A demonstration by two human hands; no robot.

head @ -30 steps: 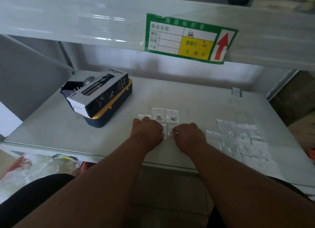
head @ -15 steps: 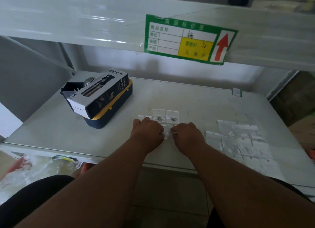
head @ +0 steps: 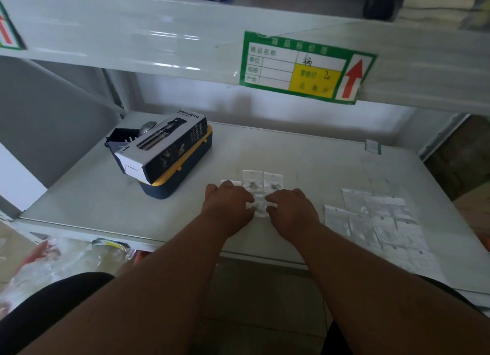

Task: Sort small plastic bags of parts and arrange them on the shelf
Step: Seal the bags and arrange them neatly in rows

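Small clear plastic bags of metal parts lie on the white shelf (head: 305, 158). Two bags (head: 262, 181) sit side by side just beyond my hands, and a third (head: 226, 182) peeks out behind my left hand. My left hand (head: 228, 205) and my right hand (head: 293, 208) rest knuckles-up close together, and both pinch the edges of one small bag (head: 259, 205) between them. The fingertips are hidden under the hands.
A spray-bottle box (head: 164, 145) lies on a navy and yellow case (head: 183, 174) at the shelf's left. Several larger flat bags (head: 379, 222) spread out at the right. A green price label (head: 305, 67) hangs on the upper shelf's edge.
My hands have drawn a little closer together around the small bag. Nothing else has moved.
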